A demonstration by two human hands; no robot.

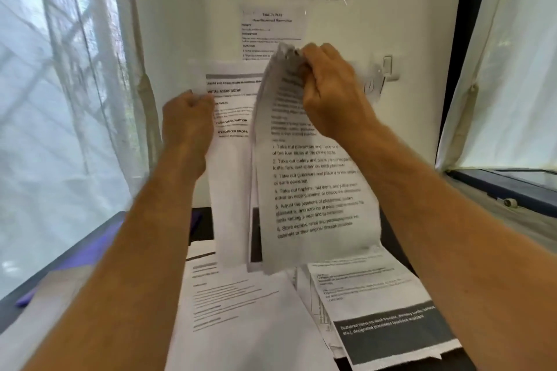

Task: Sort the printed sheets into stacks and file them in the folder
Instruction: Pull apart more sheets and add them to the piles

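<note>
The right hand pinches the top of a hanging bundle of sheets, its long axis running twelve to six. The left hand, at nine o'clock beside it, grips another sheet. More papers lie below on the desk.

A single wide-angle view, worn on the person's head, looks forward and slightly down along both bare forearms. It sits close: the left hand and right hand fill the middle of the frame, raised in front of a white wall with taped-up printed notices. The dark surface lies low in the frame, beneath the arms. Curtained windows bend at both edges from lens distortion. No second view shares the scene.
</note>
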